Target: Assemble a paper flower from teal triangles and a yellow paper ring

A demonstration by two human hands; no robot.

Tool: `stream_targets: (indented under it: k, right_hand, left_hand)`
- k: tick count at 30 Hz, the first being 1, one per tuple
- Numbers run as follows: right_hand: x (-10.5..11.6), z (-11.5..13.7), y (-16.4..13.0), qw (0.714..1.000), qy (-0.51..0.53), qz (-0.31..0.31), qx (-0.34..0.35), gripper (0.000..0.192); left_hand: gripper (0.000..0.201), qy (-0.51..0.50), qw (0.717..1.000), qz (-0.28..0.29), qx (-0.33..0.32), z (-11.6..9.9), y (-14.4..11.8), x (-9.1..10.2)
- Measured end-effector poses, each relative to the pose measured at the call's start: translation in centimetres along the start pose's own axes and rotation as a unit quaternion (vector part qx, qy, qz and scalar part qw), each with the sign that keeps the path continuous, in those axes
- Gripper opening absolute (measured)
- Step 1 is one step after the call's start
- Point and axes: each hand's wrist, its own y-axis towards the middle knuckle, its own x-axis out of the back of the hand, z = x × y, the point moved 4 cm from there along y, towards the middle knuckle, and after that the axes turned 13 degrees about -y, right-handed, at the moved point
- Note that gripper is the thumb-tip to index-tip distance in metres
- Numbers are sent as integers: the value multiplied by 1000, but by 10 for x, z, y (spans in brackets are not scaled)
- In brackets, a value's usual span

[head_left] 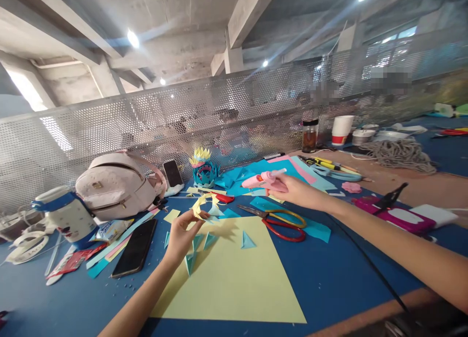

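Currently: left hand (pixel 182 234) closed in a pinch on a yellow folded-paper ring (pixel 205 204), fingertips on its near-left edge, ring lifted just above the counter (pixel 329 283). Ring's points stick outward; can't tell its tilt exactly.

Right hand (pixel 297 191) wrapped around a pink glue gun (pixel 263 179), closed grip. Gun's long axis runs roughly left-right, nozzle end pointing left toward the blue/yellow paper crown (pixel 203 167); handle hidden in the palm. Gun is up off the counter, right of the ring, well apart from it.

Under the left hand: big yellow sheet (pixel 234 273), flat, w/ several small teal folded triangles (pixel 247 240) on and beside its far edge. Scissors (pixel 281 222) w/ red and yellow handles lie just past the sheet's far-right corner, blades pointing left.

Left side: black phone (pixel 134 253) face down near the sheet, white backpack (pixel 115 183) behind it, second phone (pixel 173 173) leaning by the backpack. Blue and pink paper sheets (pixel 266 167) spread behind the gun. Far right: coil of rope (pixel 400 153), paper cup (pixel 341 129), dark jar (pixel 309 135). Black cord (pixel 369 264) runs along under the right forearm.
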Motion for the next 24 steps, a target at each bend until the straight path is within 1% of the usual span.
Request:
stream_targets:
  k: [2,4,9,11,14,16,20,24]
  right_hand:
    - [-7,21,2,998,41,25,49,40]
    - [-18,36,4,992,77,62,74,42]
    - [-49,50,5,981,138,104,86,46]
    - [-58,51,3,979,154,102,88,45]
    - [-63,48,-1,987,138,73,48,44]
    - [-64,48,-3,990,121,65,37,42]
    - [-65,55,-4,990,105,66,69,36]
    - [-68,54,-4,992,90,62,67,37]
  left_hand:
    - [7,13,1000,5,-3,2,0,0]
    - [7,24,1000,12,-7,3,0,1]
    - [9,57,998,27,-4,4,-1,-1]
    - [10,69,997,32,0,4,-3,-3]
    - [13,86,996,39,2,3,-4,-6]
    - [14,98,994,43,2,3,-5,-8]
    - [16,107,993,47,-2,1,-6,-9]
    - [17,109,993,46,-6,0,-7,-9]
